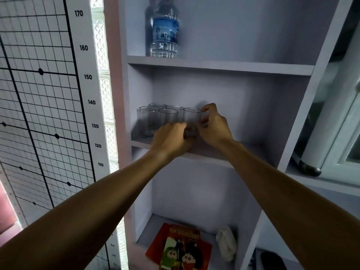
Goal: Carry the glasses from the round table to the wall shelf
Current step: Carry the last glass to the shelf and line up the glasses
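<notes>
A clear plastic water bottle with a blue label stands upright. Lower down, a red-covered cartoon comic book lies flat beside a crumpled white cloth. A white height chart with black grid lines hangs at left.

The height chart at left reads 170, 160, 150, 140, 130, 120, 110. The comic book shows a 4.

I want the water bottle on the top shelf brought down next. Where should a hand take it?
Take the water bottle around its labelled middle, coming from the front right. It stands upright close to the shelf's left wall, so that side is blocked, while the shelf to its right is open. The cap is out of view.
</notes>
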Demonstrator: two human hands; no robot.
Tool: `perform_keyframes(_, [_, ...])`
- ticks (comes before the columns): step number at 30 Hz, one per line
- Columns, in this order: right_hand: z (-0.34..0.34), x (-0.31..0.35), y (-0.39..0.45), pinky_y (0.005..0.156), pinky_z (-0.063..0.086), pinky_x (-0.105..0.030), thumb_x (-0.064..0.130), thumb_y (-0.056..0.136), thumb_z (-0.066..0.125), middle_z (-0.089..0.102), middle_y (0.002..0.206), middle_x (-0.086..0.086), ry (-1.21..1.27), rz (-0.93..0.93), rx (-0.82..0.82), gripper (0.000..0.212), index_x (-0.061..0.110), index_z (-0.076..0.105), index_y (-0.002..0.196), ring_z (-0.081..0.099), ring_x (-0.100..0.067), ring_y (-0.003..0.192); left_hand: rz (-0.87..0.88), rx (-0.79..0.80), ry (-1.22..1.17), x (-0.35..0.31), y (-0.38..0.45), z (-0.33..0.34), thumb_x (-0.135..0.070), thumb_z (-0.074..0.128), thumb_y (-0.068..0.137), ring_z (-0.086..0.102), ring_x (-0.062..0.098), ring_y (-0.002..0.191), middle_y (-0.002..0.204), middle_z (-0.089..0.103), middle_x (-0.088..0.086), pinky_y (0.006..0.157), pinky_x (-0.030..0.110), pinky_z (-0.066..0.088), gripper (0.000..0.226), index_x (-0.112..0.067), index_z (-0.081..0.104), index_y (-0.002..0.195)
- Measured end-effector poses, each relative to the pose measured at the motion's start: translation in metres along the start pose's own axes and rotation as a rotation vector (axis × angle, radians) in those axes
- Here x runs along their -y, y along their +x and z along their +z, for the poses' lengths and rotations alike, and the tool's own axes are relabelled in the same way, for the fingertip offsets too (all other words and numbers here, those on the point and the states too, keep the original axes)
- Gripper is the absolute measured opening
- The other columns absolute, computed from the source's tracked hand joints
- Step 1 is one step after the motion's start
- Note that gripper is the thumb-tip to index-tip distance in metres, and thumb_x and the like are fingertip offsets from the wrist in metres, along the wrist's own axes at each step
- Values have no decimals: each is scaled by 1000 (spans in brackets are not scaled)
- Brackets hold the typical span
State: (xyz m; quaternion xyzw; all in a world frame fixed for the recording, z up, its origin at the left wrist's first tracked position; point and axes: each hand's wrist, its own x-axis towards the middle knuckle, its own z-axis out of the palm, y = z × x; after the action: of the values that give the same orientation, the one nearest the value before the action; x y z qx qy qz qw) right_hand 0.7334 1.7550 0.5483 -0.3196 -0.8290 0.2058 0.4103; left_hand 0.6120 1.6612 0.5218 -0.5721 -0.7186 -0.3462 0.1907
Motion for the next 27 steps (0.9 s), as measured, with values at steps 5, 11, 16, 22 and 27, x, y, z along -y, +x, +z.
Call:
perform_keyframes(5, [1, -5, 2, 75, 57, -34, 13, 90, 65, 62, 97, -3, 10, -21, -8, 41, 22, 45, 124, 64, -21, 87, 16, 8, 27, 2, 1, 2, -50, 50, 84, 66, 35, 87, 90, 72, 5, 60, 30, 44, 30, -24, 63, 91])
perform_keyframes(11, [13, 5, -4, 67, 50, -30, 16, 87, 62, 59, 99, 0, -10, -183, -132, 28, 20, 55, 114, 56, -19, 81, -2, -42, -63, 18, -9, -14, -44, 64, 78, 47, 18, 52, 47, 47, -5, 47, 25, 33, 37, -24, 45, 54])
perform_keyframes(16, [31, 27, -9, 72, 57, -37, 27, 89, 59, 69, 102, -4, 31, -369, -69, 31, 19, 61, 119, 66, -23, 79, -24, -165, -80, 49, -21, -32, -40, 70, 77, 63, 12, 61, 59, 61, -11, 57, 25, 49, 23, -22, 57, 70])
perform_keyframes(22, [43, 34, -8, 84, 56, -33, 34, 95, 59, 72, 113, -1, -8, -278, 21, 28, 21, 61, 120, 69, -21, 97, -80, -131, -131, 63, -25, -41, -44, 71, 80, 67, 10, 76, 84, 70, -13, 67, 23, 46, 23, -31, 56, 93])
perform_keyframes(27, [35, 35, -14, 78, 59, -37, 33, 95, 60, 73, 104, -2, -9, -275, 21, 21, 19, 60, 111, 69, -21, 90, -62, -140, -138, 57, -25, -39, -45, 71, 79, 62, 10, 80, 92, 69, -12, 68, 25, 48, 29, -29, 54, 96])
